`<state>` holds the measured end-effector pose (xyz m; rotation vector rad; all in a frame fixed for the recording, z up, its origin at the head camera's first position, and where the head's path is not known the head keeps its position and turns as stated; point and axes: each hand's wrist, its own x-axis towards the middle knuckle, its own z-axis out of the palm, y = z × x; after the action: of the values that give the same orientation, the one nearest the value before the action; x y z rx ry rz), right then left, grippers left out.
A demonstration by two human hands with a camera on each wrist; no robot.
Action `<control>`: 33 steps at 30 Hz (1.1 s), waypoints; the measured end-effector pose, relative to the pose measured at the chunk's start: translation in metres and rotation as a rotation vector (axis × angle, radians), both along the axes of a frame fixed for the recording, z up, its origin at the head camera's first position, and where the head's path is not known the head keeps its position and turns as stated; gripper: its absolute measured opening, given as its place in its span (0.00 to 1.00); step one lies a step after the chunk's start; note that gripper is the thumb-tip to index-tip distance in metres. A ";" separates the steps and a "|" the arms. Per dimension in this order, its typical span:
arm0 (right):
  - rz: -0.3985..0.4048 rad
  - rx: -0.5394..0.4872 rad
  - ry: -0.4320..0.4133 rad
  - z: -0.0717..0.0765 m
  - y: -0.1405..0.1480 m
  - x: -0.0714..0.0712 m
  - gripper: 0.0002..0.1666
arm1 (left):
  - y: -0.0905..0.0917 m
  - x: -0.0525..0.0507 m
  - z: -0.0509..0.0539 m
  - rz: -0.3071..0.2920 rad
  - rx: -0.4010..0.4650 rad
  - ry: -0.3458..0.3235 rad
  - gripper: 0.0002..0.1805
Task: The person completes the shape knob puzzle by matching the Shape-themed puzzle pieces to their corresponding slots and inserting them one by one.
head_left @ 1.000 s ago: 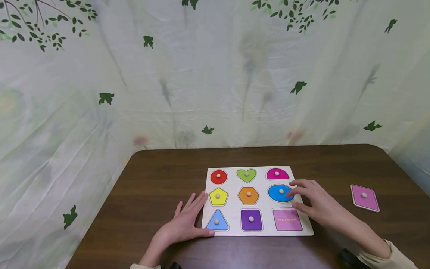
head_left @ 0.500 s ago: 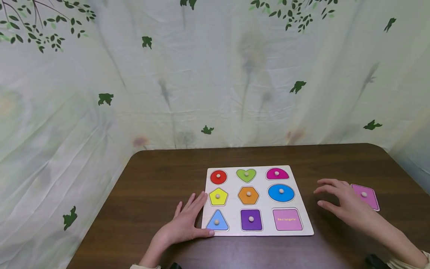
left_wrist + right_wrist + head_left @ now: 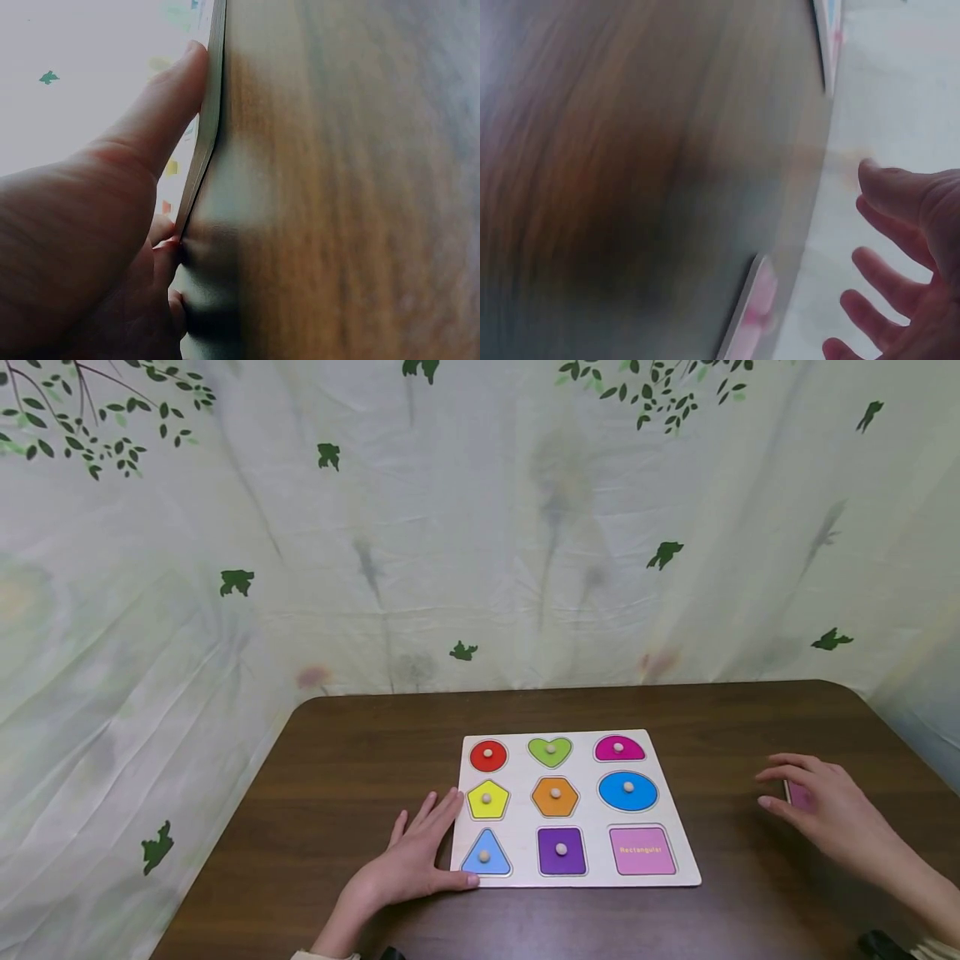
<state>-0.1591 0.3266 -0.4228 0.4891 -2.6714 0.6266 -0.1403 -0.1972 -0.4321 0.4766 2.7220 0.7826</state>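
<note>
A white shape puzzle board (image 3: 517,819) lies on the table, filled with coloured knobbed pieces except at the lower right. That pink recess (image 3: 642,850) is printed "Rectangular". My left hand (image 3: 408,852) rests at the board's lower left corner, fingers straight along the left edge and thumb on the front edge. In the left wrist view the thumb (image 3: 169,105) lies against the board's rim. Over at the right, my right hand (image 3: 836,806) hovers above the pink rectangular piece (image 3: 799,796), mostly hiding it. The right wrist view shows the fingers spread, apart from the piece (image 3: 751,319).
The brown wooden table (image 3: 360,760) extends around the board, with rounded far corners. Behind it hangs a pale curtain (image 3: 480,527) printed with leaves. A blue oval piece (image 3: 628,791) sits in the board just above the pink recess.
My right hand has moved right, away from the blue oval piece, until it is over the pink rectangular piece. The left hand and the board have stayed in place.
</note>
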 end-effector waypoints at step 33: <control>-0.296 0.076 -0.254 -0.016 0.067 -0.018 0.14 | 0.000 0.000 -0.001 -0.005 -0.011 -0.002 0.61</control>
<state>-0.1773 0.3937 -0.4388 0.0274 -2.9340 0.5300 -0.1406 -0.1973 -0.4332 0.4805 2.7211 0.7662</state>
